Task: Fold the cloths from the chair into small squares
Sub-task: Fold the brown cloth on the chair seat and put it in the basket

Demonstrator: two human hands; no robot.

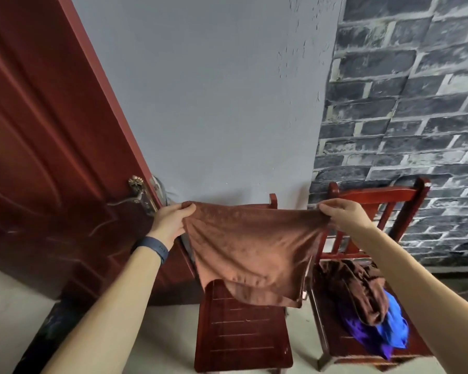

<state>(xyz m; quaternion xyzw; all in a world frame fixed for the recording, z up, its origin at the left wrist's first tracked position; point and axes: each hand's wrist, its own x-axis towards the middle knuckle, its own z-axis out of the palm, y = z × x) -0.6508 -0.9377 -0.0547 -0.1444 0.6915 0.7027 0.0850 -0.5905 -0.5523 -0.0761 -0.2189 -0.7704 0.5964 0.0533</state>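
Head view shows both hands, left hand (170,222) and right hand (343,211), each pinching a top corner of the brown cloth (251,249), stretched in the air over the near left chair (241,333), likely to square it for folding, while unfolded cloths (368,300) wait on the right chair (343,344).

- The light is soft, even and moderate, with no hard-edged shadows and no visible lamp or window.
- A faint diffuse shadow lies on the grey wall (214,103) just above the brown cloth (251,249).
- The red door (38,157) is darker toward the picture's left edge; its handle (137,190) shows small bright glints.
- Wide-angle distortion is strong: the door edge and the brick-pattern wall (405,117) lean inward, and both forearms stretch toward the bottom corners.
- Focus is fair at centre; the wall's brick pattern and the lower corners look smeared and soft.
- Beneath the chair seats (243,330) the floor is pale, almost washed out.
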